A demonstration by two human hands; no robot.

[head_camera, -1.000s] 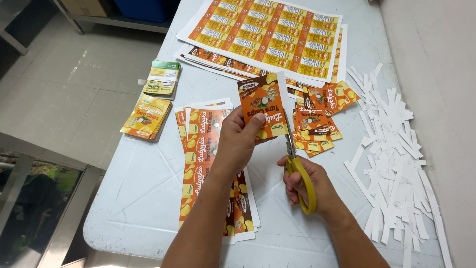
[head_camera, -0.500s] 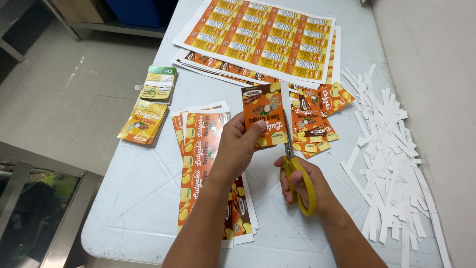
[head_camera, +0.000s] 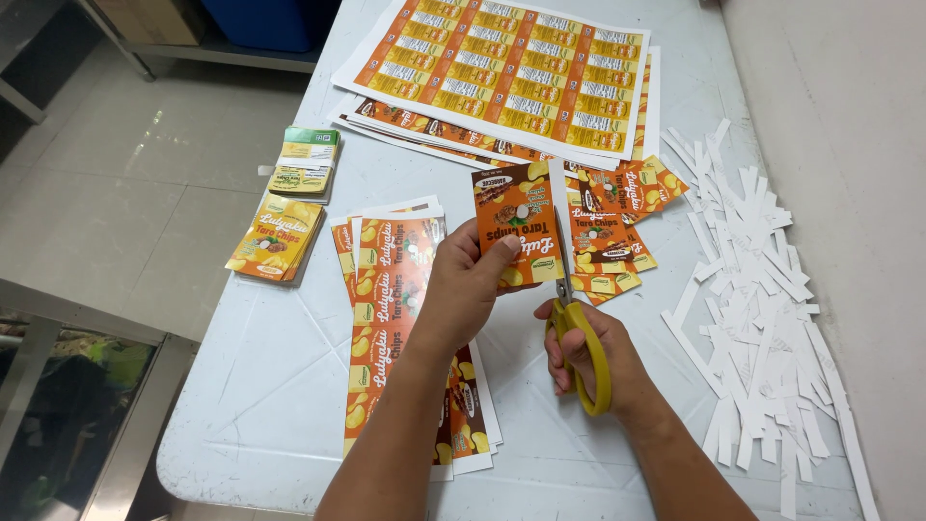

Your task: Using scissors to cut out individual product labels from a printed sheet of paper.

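Note:
My left hand [head_camera: 470, 287] pinches an orange printed label [head_camera: 512, 214] by its lower edge and holds it upright above the white table [head_camera: 289, 405]. My right hand [head_camera: 590, 355] grips yellow-handled scissors [head_camera: 577, 328], whose blades run up along the label's right side, next to a thin white margin strip. Under my left forearm lies a stack of long orange label strips [head_camera: 391, 309].
Large uncut orange label sheets [head_camera: 511, 72] lie at the table's far end. Cut labels [head_camera: 622, 217] are piled beyond the scissors. White paper trimmings [head_camera: 762, 299] heap at the right. Two small label stacks [head_camera: 280, 236] sit at the left edge, over the tiled floor.
The label and both hands have stayed together near the table's middle; the scissors have worked further up the label's right edge. The camera view has shifted slightly.

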